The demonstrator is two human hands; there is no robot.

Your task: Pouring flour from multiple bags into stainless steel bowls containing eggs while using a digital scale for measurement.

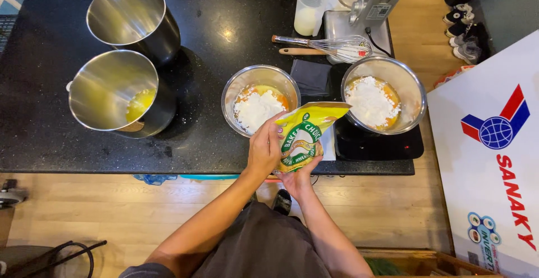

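Head view: yellow flour bag (305, 135) held tilted just above the near rim of the middle steel bowl (240, 84), mouth toward the bowl on the right (412, 90). Left hand (264, 149) wrapped around the bag's side, grip closed on it; right hand (297, 179) cupped under its base, also gripping. Both bowls on the black surface (45, 126), each with white flour over yellow batter. Whisk (331, 46) behind; two tall steel pots (112, 90) far left.

Bright overhead light glares off steel pots (133, 19); sharp, edges bowed.
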